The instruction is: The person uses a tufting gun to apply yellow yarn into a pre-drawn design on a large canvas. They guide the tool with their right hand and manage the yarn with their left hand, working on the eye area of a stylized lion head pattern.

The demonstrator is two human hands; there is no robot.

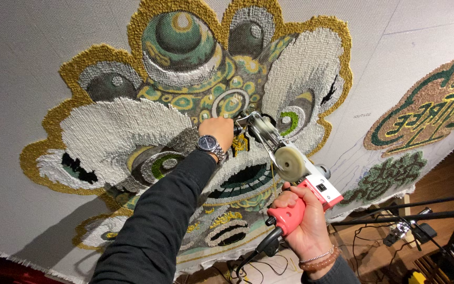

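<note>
A stretched grey backing cloth (pixel 32 58) fills most of the view, tufted with a large lion-dance head design (pixel 185 105) in gold, white, green and grey yarn. My right hand (pixel 300 221) grips the pink handle of a tufting gun (pixel 290 168), whose tip presses into the middle of the design. My left hand (pixel 217 131), with a metal wristwatch and dark sleeve, is closed on the gun's front handle against the cloth. A black cord (pixel 261 247) hangs from the gun's handle.
A second tufted patch in brown, gold and green (pixel 426 105) lies on the cloth at the right, with a green tufted patch (pixel 390 176) below it. Black frame bars (pixel 411 210), cables and a wooden floor (pixel 447 179) show at the lower right.
</note>
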